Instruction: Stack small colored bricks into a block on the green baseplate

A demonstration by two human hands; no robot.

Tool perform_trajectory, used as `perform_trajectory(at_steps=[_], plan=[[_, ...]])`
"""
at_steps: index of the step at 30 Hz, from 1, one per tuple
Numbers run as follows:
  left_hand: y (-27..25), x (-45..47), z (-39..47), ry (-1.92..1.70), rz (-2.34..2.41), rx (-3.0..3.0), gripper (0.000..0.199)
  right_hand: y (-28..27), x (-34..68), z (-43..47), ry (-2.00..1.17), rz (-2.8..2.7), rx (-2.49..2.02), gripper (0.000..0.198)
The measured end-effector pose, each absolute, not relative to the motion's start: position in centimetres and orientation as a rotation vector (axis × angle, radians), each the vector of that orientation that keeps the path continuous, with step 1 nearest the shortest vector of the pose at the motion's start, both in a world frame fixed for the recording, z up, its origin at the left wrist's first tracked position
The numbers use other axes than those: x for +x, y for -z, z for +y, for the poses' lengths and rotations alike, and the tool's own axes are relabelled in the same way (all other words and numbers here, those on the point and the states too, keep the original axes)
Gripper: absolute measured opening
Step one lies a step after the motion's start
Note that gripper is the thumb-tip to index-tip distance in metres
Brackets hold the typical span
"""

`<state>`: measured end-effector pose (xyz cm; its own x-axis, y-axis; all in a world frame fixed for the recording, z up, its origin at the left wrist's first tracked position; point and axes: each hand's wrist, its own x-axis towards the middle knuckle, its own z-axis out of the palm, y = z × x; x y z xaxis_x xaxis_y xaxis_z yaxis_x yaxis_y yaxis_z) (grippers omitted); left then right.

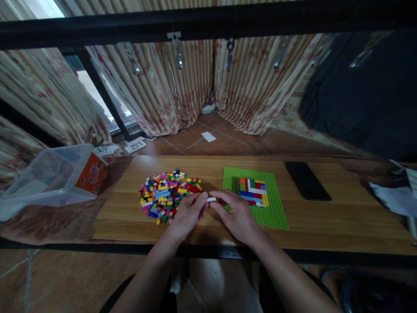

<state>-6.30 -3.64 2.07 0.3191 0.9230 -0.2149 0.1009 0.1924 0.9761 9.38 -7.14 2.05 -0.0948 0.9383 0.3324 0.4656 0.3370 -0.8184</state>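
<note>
— Where do the arms sit?

— Both bare forearms rise from the bottom edge of the frame and converge toward the centre, just below the middle.

— And the left hand [189, 214]?

— Back up, knuckles toward the camera, fingers [202, 201] curled and pinched at their tips.

— The right hand [237, 214]?

— Also back up, just right of centre, its fingers [221, 198] bent leftward so the tips nearly meet those of the left. Both pinch one small white piece between them.
</note>
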Motion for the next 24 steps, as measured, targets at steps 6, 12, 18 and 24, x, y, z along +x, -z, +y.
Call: perform_trajectory(at_steps=[6, 12, 18, 24], plan=[[-2.0, -3.5, -4.3, -0.687, 1.016, 1.262, 0.050, -1.9, 12.0, -8.3, -0.611, -1.710, -1.327, 0.013], [-0.7, -0.8, -4.5, -0.655, 0.960, 1.336, 0.047, -1.8, 15.6, -9.7, -0.608, -1.727, -1.454, 0.014], [0.1, 0.6, -4.1, -0.743, 1.037, 1.442, 0.035, -1.4, 20.9, -10.5, -0.422, -1.547, -1.575, 0.014], [0.8, 1.5, -3.8, -0.834, 1.108, 1.555, 0.014, -0.5, 21.9, -10.6, -0.398, -1.489, -1.665, 0.009]])
